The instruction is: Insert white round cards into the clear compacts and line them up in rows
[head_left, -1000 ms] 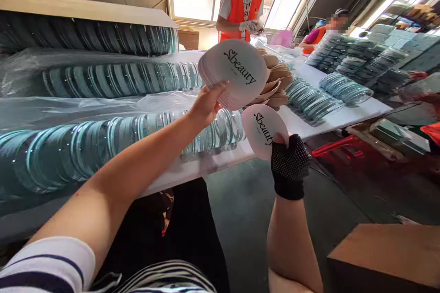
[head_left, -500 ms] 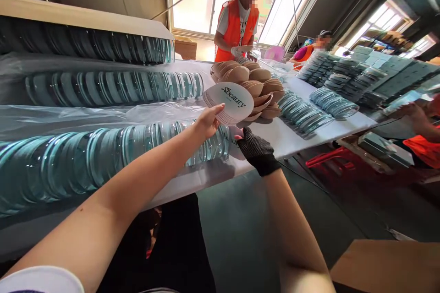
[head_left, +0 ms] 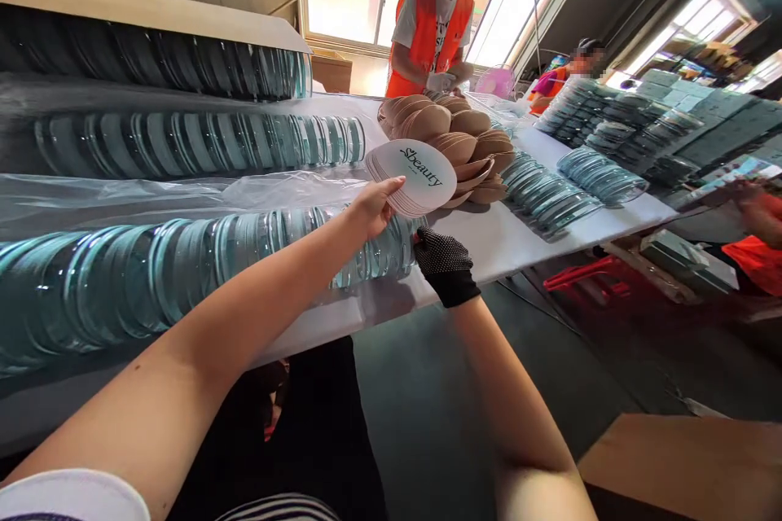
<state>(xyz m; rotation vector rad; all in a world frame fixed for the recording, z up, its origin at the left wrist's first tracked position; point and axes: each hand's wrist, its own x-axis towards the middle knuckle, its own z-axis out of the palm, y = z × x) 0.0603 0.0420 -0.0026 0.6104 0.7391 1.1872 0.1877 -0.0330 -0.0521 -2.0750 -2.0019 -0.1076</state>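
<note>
My bare left hand (head_left: 374, 207) grips a fanned stack of round white cards (head_left: 421, 171), the top one printed "Sbeauty", with the thumb on its face. Just below, my right hand (head_left: 445, 256), in a black dotted fingerless glove, has its fingers curled against the right end of the nearest row of clear glass discs (head_left: 244, 248). What those fingers pinch is hidden. The discs stand on edge, packed side by side. Behind the white stack lies a heap of brown-backed round cards (head_left: 428, 122).
Two more glass rows, a middle row (head_left: 201, 145) and a far row (head_left: 183, 65), run along the left. Flatter-leaning glass discs (head_left: 546, 191) lie right of the heap. Across the table (head_left: 391, 297) stands a co-worker in an orange vest (head_left: 421, 32). A cardboard box (head_left: 684, 464) sits lower right.
My right hand has moved slightly left and up against the row's end. The printed card visible beside its thumb earlier no longer shows. The left hand keeps its stack.
</note>
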